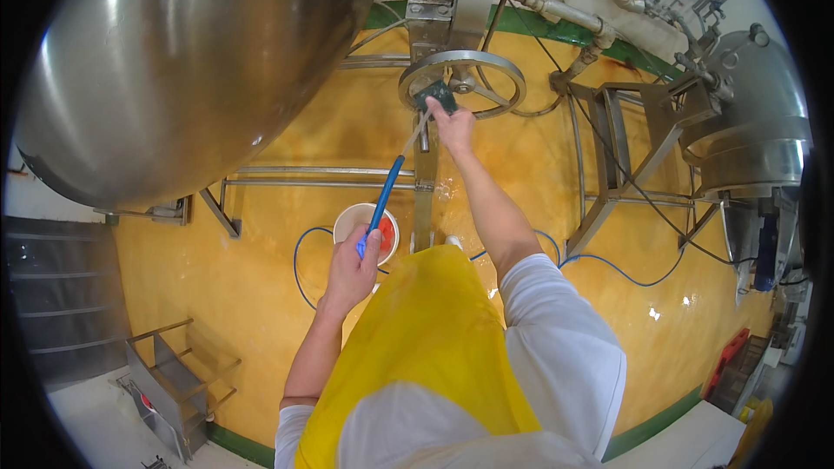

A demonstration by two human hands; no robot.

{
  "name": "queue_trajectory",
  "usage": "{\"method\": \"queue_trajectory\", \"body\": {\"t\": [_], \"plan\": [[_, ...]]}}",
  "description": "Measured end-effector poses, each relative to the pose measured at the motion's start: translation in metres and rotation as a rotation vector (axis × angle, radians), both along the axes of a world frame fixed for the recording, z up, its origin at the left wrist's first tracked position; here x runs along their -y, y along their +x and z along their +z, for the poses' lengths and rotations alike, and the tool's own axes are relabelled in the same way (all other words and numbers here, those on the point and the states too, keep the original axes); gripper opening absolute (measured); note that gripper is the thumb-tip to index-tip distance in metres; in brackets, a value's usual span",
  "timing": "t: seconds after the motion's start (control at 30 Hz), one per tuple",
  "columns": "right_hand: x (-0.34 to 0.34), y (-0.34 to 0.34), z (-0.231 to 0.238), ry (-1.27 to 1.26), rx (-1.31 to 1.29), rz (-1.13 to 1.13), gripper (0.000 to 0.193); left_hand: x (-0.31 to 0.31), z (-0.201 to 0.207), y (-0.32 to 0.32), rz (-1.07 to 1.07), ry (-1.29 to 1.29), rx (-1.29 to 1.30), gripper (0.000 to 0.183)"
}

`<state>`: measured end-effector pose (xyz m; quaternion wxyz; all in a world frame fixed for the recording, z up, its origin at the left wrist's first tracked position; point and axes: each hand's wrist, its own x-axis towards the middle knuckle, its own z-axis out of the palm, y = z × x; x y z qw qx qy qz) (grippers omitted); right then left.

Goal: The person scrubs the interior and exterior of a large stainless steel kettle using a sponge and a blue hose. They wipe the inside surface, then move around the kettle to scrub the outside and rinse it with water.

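My left hand (pixel 349 271) is wrapped round a blue hose (pixel 387 193), held pointing up and away from me. From its tip a pale streak, which looks like a jet of water, reaches toward my right hand (pixel 453 128). That hand is closed on a dark green scouring pad (pixel 437 95), pressed against the near left side of a metal handwheel (pixel 512 78). Below the hose, on the floor, stands a white bucket (pixel 340 227) with something red (pixel 386 234) in it.
A big steel vessel (pixel 200 61) fills the upper left, its shaft joined to the wheel's stand. To the right are a steel kettle (pixel 751 156) on a frame and several pipes. Blue hose (pixel 634 280) loops over the wet yellow floor (pixel 556 339). A metal stand (pixel 174 382) is lower left.
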<state>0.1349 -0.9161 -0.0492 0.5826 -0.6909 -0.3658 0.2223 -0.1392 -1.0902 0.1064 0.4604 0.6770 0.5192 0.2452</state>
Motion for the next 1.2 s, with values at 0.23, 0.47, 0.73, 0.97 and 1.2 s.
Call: {"method": "queue_trajectory", "body": {"t": [0.23,0.47,0.73,0.97,1.2], "plan": [[0.004,0.008,-0.02,-0.102,0.026,0.067,0.044,0.011,-0.008,-0.004,-0.02,0.027,0.012,0.027],[-0.001,-0.012,-0.028,-0.004,-0.23,-0.06,0.051,0.018,-0.015,0.003,-0.006,0.043,0.094,0.028],[0.109,0.04,-0.1,-0.346,0.379,0.086,0.046,0.022,-0.028,-0.006,0.007,-0.05,0.044,0.029],[0.091,0.059,-0.03,0.041,0.114,-0.168,0.025,0.031,-0.04,-0.02,0.069,-0.178,0.039,0.03],[0.044,0.097,0.026,0.393,0.085,-0.536,0.025,0.029,-0.042,-0.036,0.078,-0.165,0.06,0.03]]}}
